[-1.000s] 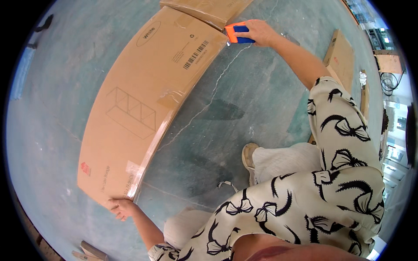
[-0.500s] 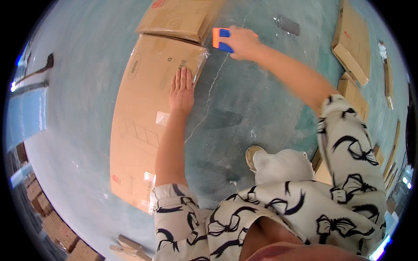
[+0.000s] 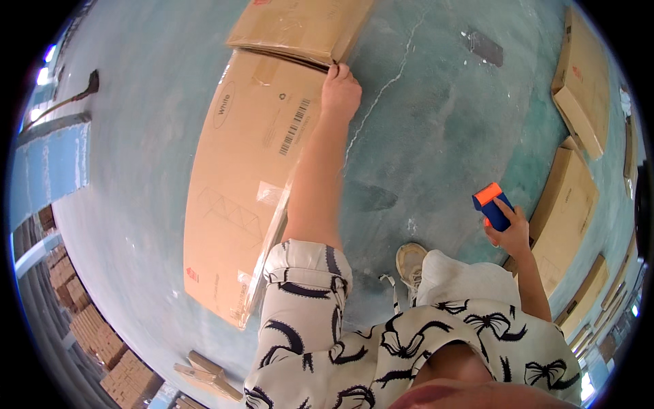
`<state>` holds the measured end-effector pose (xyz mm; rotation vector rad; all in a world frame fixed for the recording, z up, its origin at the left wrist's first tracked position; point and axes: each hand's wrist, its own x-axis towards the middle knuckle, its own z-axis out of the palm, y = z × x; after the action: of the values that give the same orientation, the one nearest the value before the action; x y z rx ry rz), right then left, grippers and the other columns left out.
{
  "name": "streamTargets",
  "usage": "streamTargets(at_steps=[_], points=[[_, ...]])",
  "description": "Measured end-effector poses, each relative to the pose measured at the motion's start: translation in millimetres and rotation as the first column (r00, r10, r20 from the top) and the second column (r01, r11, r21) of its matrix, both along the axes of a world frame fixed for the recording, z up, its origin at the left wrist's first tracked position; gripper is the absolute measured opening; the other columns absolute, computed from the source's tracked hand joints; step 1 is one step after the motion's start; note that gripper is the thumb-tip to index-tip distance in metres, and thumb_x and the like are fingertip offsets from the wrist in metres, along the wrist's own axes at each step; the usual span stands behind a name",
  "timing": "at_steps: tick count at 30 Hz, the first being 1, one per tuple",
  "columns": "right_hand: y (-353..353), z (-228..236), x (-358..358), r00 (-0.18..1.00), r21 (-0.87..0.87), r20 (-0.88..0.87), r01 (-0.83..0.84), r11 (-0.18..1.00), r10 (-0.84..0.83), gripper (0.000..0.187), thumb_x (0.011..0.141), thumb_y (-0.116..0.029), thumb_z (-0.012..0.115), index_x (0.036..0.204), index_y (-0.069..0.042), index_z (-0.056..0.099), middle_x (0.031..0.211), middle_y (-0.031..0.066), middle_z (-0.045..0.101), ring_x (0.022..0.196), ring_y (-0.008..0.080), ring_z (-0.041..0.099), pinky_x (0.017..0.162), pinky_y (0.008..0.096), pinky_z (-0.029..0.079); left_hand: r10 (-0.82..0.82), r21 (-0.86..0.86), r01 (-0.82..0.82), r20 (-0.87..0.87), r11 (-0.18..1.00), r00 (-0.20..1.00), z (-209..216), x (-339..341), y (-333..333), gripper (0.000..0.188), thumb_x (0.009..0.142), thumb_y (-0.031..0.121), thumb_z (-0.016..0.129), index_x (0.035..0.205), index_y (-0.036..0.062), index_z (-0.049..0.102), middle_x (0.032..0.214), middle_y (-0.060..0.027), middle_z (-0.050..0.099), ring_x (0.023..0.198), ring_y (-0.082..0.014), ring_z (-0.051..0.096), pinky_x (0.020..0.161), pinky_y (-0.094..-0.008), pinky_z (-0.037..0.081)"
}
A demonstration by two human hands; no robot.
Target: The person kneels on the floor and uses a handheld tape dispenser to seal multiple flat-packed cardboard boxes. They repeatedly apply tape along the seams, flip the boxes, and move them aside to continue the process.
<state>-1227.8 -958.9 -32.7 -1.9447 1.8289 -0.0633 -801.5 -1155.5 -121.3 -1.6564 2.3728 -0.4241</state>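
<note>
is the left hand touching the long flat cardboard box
Touching. The head view shows the left hand gripping the far corner of the long flat cardboard box, fingers curled over its edge.

To your right, several flat cardboard boxes (image 3: pixel 579 75) lie along the green floor (image 3: pixel 436 123), which shows a long crack (image 3: pixel 388 85). At lower left you see stacked pallets of boxes (image 3: pixel 88 327) and loose cardboard scraps (image 3: pixel 208 375).

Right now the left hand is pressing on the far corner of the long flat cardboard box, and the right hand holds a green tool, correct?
Not quite: the tool in the right hand is blue with an orange end, as the head view shows. The left hand is indeed at the far corner of the long flat cardboard box.
</note>
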Motion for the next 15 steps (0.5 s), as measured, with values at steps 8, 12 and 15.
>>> streamTargets(at_steps=[8,12,15], points=[[-69,45,84,0.933,-0.293,0.236,-0.196,0.936,0.270,0.055,0.067,-0.022,0.079,0.120,-0.019,0.063,0.086,0.0117,0.056,0.072,0.0272,0.060,0.065,0.0361,0.050,-0.154,0.248,0.169,-0.080,0.954,0.985,26,-51,105,0.019,0.077,0.017,0.057,0.082,0.0088,0.073,0.087,-0.0041,0.068,0.096,-0.0210,0.053,0.092,-0.0375,0.034],[-94,65,162,0.776,-0.185,0.348,-0.494,0.850,0.526,0.057,0.066,-0.022,0.078,0.120,-0.021,0.062,0.088,0.0119,0.057,0.073,0.0293,0.059,0.066,0.0373,0.050,-0.072,0.255,0.242,-0.535,0.936,0.842,1,-75,241,0.026,0.074,0.029,0.062,0.077,0.0053,0.072,0.083,-0.0072,0.065,0.101,-0.0241,0.051,0.101,-0.0413,0.032],[-111,49,206,0.591,-0.062,0.235,-0.783,0.619,0.772,0.062,0.063,-0.031,0.077,0.122,-0.023,0.060,0.090,0.0135,0.058,0.077,0.0315,0.061,0.068,0.0404,0.050,-0.056,0.262,0.319,-0.687,0.911,0.725,6,-86,299,0.041,0.079,0.042,0.059,0.076,0.0028,0.071,0.083,-0.0096,0.065,0.109,-0.0262,0.049,0.105,-0.0421,0.029]])
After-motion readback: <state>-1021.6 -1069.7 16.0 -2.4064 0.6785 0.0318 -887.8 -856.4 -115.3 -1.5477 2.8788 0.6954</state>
